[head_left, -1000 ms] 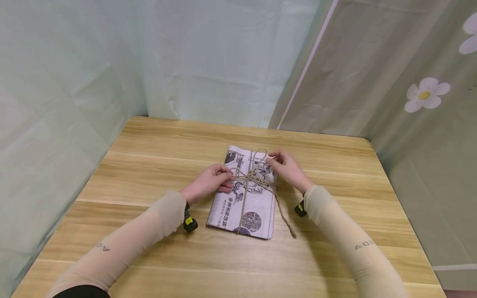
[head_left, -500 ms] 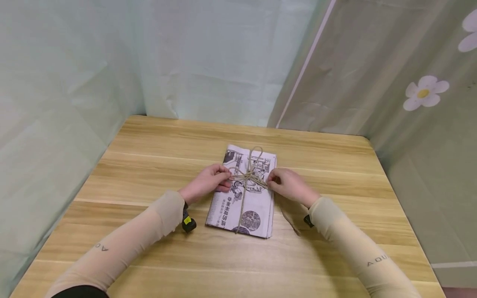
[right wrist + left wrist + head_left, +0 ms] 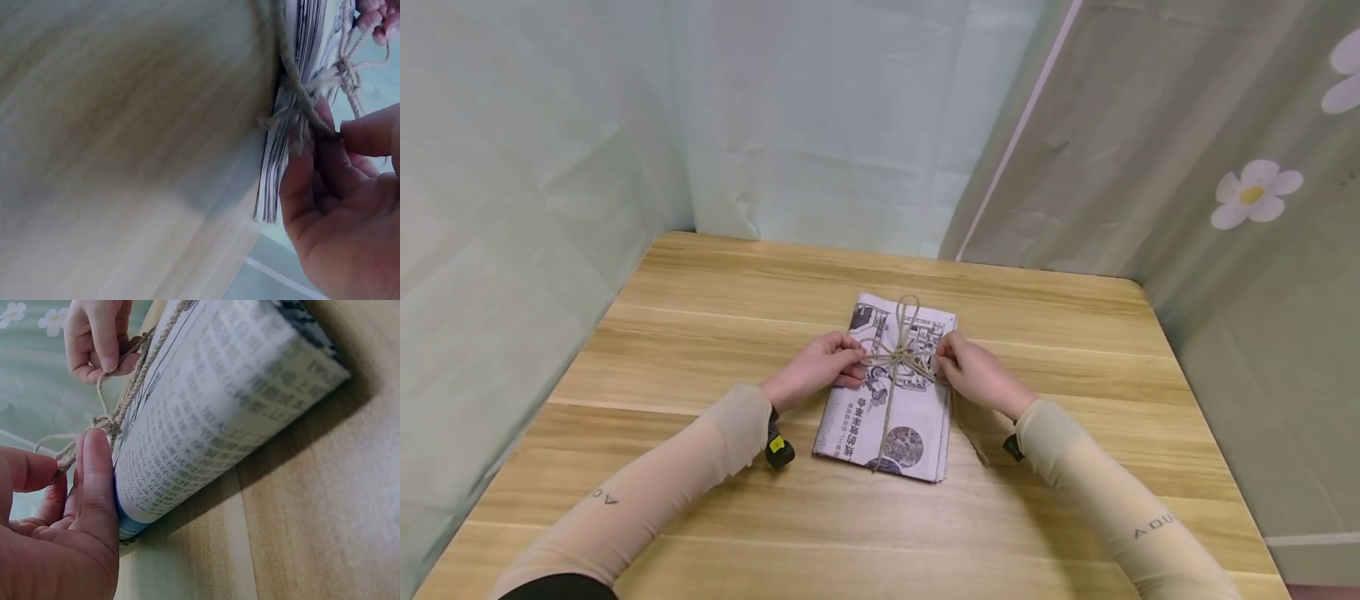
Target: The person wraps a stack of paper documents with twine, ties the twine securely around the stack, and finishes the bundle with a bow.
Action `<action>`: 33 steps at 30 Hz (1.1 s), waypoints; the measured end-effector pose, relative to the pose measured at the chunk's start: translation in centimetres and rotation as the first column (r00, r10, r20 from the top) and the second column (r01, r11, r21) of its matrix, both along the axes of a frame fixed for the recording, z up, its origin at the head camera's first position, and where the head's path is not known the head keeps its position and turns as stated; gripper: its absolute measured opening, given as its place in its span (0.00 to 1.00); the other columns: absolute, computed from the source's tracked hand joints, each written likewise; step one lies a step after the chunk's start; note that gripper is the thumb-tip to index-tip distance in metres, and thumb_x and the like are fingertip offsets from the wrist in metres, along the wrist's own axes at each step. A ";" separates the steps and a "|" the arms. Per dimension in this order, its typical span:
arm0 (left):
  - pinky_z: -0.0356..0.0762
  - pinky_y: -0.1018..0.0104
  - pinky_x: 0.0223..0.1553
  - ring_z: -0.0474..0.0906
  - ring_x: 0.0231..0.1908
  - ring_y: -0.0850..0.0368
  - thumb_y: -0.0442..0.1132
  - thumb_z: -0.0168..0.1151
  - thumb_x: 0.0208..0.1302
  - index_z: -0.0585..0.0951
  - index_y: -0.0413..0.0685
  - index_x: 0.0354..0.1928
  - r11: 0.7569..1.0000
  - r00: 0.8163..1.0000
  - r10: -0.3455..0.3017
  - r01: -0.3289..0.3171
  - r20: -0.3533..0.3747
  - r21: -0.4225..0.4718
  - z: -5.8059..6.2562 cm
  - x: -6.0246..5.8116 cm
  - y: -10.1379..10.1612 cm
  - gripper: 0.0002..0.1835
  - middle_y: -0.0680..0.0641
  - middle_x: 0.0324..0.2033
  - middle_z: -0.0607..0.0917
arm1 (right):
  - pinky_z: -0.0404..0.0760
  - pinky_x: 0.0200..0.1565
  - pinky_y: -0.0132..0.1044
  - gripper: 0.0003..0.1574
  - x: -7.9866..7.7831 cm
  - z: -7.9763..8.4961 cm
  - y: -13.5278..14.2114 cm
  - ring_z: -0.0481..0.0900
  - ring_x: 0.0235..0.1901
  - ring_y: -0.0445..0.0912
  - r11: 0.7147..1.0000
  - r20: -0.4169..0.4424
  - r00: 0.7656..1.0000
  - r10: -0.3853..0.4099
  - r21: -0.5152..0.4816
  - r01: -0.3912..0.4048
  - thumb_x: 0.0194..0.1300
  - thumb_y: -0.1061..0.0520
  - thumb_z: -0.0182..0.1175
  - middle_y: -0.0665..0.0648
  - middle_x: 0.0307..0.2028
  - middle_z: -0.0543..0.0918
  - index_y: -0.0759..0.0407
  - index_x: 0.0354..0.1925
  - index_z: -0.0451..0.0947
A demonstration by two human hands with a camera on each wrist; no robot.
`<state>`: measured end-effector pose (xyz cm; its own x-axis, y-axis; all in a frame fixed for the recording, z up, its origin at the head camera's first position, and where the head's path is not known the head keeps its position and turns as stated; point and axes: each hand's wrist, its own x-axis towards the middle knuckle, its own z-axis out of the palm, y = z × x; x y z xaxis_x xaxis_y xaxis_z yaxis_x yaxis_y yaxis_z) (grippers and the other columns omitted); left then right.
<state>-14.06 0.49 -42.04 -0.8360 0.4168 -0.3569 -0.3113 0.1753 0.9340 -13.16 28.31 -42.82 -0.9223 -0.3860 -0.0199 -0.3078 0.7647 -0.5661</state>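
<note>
A bundle of folded newspapers [image 3: 921,429] lies on the table, tied lengthwise and crosswise with brown twine [image 3: 889,417]. The twine meets in a knot [image 3: 107,423] on top, and one loop [image 3: 907,308] points to the far edge. At the bundle's left side, my left hand [image 3: 816,367] pinches a twine loop between thumb and finger, other fingers resting against the papers. My right hand [image 3: 985,377] pinches a strand of twine [image 3: 305,100] at the right edge, where the page edges show in the right wrist view. A loose twine tail [image 3: 976,446] hangs onto the table below that hand.
The wooden table [image 3: 715,292] extends around the bundle on all sides. A pale curtain [image 3: 850,125] hangs behind its far edge, and a grey-green one with white flowers [image 3: 1255,196] stands at the right.
My right hand has come down from the bundle's upper right corner to its right edge and taken hold of twine there. The far loop has shifted left. My left hand stays in place.
</note>
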 end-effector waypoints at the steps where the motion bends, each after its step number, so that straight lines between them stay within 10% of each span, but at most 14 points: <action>1: 0.80 0.59 0.41 0.79 0.37 0.46 0.38 0.51 0.69 0.70 0.36 0.47 1.000 1.000 0.000 0.000 -0.002 -0.001 0.0 0.0 0.0 0.12 0.34 0.42 0.77 | 0.76 0.35 0.37 0.05 0.0 0.0 0.0 0.75 0.29 0.41 1.000 0.004 1.000 -0.003 -0.014 0.003 0.67 0.58 0.51 0.47 0.30 0.77 0.53 0.42 0.66; 16: 0.80 0.59 0.41 0.79 0.39 0.44 0.37 0.50 0.70 0.70 0.34 0.49 1.000 1.000 -0.016 0.016 -0.006 0.002 -0.1 0.0 0.1 0.13 0.35 0.43 0.77 | 0.69 0.49 0.42 0.05 0.5 -0.1 0.4 0.65 0.49 0.48 0.979 -0.133 0.987 0.092 0.194 -0.065 0.55 0.47 0.62 0.52 0.51 0.73 0.44 0.28 0.77; 26: 0.79 0.57 0.44 0.78 0.41 0.41 0.37 0.50 0.70 0.68 0.32 0.51 0.999 1.000 -0.028 0.028 -0.005 0.016 -0.3 -0.1 0.0 0.15 0.33 0.45 0.77 | 0.65 0.56 0.50 0.04 0.4 1.3 0.3 0.66 0.53 0.49 0.988 -0.165 0.975 0.149 0.057 -0.141 0.55 0.47 0.61 0.52 0.51 0.75 0.41 0.27 0.75; 33: 0.79 0.58 0.41 0.78 0.40 0.43 0.38 0.51 0.69 0.71 0.35 0.50 1.000 1.000 -0.013 0.013 -0.002 0.005 0.1 0.0 0.3 0.14 0.34 0.45 0.77 | 0.76 0.39 0.39 0.17 -2.6 1.8 -1.2 0.74 0.42 0.45 0.952 0.083 0.990 -0.110 -0.279 0.129 0.64 0.48 0.57 0.50 0.42 0.78 0.52 0.50 0.72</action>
<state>-14.02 0.82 -41.89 -0.8313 0.4296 -0.3528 -0.3067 0.1750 0.9356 -15.77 27.11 -40.97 -0.9623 -0.2717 0.0121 -0.1790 0.5994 -0.7802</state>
